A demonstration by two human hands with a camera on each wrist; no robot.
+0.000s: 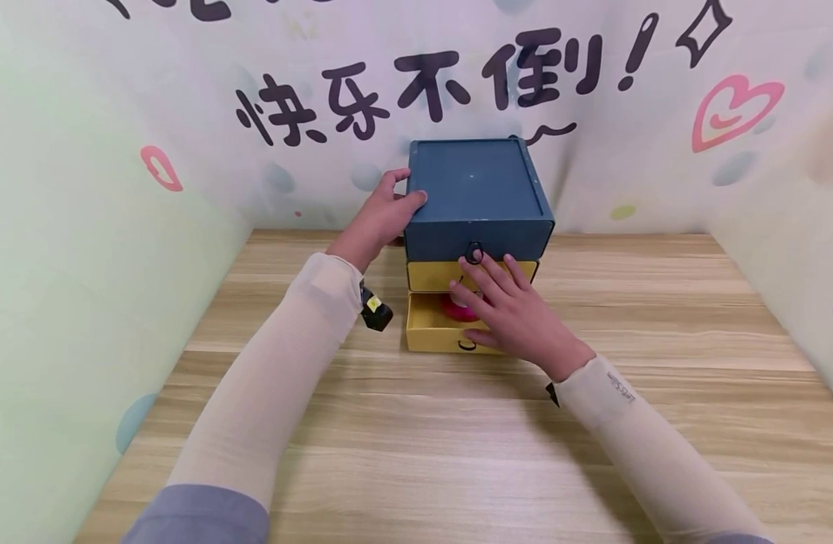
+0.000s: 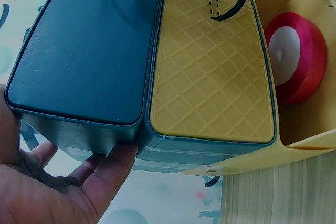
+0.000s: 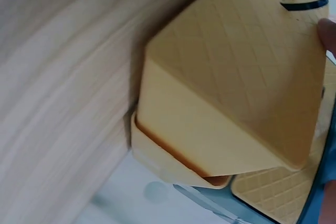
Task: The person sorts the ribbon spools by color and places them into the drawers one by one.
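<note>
A stacked drawer box (image 1: 470, 181) stands on the table, with a blue top drawer and yellow drawers beneath. My left hand (image 1: 385, 219) holds its upper left edge; in the left wrist view, part of this hand (image 2: 58, 187) lies along the blue side wall. The bottom yellow drawer (image 1: 433, 338) is pulled out and contains a red ribbon roll (image 2: 310, 59) with a white core. My right hand (image 1: 518, 313) is spread before the drawer fronts, fingers extended near the top drawer's black loop. In the right wrist view, a fingertip (image 3: 328, 35) touches the bottom drawer's front edge.
Wood-grained tabletop (image 1: 416, 453) lies under the box. Behind rises a printed backdrop (image 1: 321, 174) with black lettering and hearts, and similar sheets flank both sides. The middle yellow drawer front (image 2: 210, 77) with its black loop is flush with the casing.
</note>
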